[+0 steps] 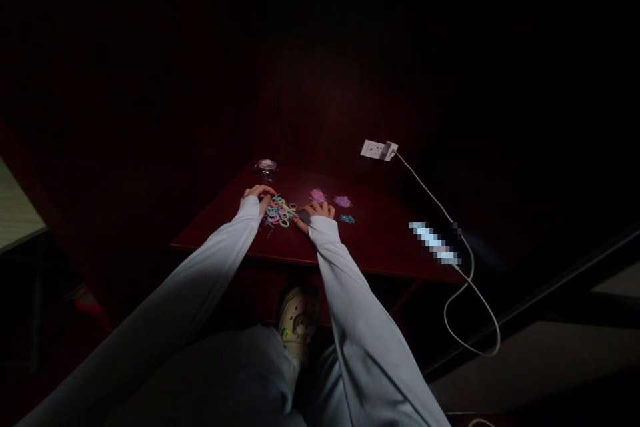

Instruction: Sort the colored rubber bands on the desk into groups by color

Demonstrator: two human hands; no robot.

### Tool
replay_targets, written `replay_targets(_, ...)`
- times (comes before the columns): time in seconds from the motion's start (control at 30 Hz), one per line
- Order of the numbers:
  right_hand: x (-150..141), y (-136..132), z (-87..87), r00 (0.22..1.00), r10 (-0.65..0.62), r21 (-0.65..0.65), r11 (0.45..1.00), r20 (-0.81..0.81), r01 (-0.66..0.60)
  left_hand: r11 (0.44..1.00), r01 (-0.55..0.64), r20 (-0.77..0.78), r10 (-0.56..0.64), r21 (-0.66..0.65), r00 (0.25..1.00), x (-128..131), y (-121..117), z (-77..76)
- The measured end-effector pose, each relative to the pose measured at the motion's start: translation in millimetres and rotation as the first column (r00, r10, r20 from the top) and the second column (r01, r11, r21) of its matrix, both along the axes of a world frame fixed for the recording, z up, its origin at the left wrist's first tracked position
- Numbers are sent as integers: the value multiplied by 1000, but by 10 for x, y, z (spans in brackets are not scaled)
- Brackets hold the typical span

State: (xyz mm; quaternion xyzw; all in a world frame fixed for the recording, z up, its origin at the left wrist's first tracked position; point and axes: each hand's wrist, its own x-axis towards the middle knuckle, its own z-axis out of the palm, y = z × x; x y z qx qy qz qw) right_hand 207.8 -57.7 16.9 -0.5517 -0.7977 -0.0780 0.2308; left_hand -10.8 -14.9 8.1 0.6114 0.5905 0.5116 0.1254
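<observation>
A loose pile of multicoloured elastic hair ties (281,212) lies on the dark red tabletop between my hands. My left hand (258,193) rests at the pile's left edge, its fingers stretched over the bands. On the right side, my right hand (316,211) has thumb and forefinger apart, pointing toward the pile; I see nothing held between them. Just beyond it sits a pink heap of bands (317,195). A purple heap (343,201) and a small blue heap (347,219) lie to its right. The finest contacts are too small and dim to make out.
A clear round jar (267,168) stands behind my left hand. A glowing, blurred-out device (434,243) lies at the table's right, with a white cable (425,182) running to a wall socket (373,149). The tabletop's front edge (220,251) is near my knees.
</observation>
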Motion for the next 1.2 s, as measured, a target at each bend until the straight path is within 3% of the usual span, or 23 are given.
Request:
replay_targets(0.13, -22, 4, -3, 1000, 7, -26, 1000, 10, -6, 997, -76, 7, 76, -15, 997, -30, -50, 29)
replay_targets(0.3, -48, -32, 41, 999, 32, -8, 999, -34, -33, 997, -5, -83, -2, -79, 997, -55, 1, 19)
replay_targets(0.47, -101, -62, 70, 997, 74, -31, 997, -38, -75, 997, 69, -71, -72, -46, 995, -39, 8, 7)
replay_targets(0.67, -156, -4, 28, 994, 88, -45, 995, -58, -91, 991, 59, -113, -73, -122, 991, -4, -34, 33)
replay_targets(0.97, -186, 4, 37, 979, 142, -58, 987, -144, -152, 989, 110, -224, -129, -99, 966, 20, -1, -6)
replay_targets(1.2, -156, 39, -3, 977, 150, -18, 988, -154, -155, 962, 272, -368, -247, 17, 896, 140, -66, -85)
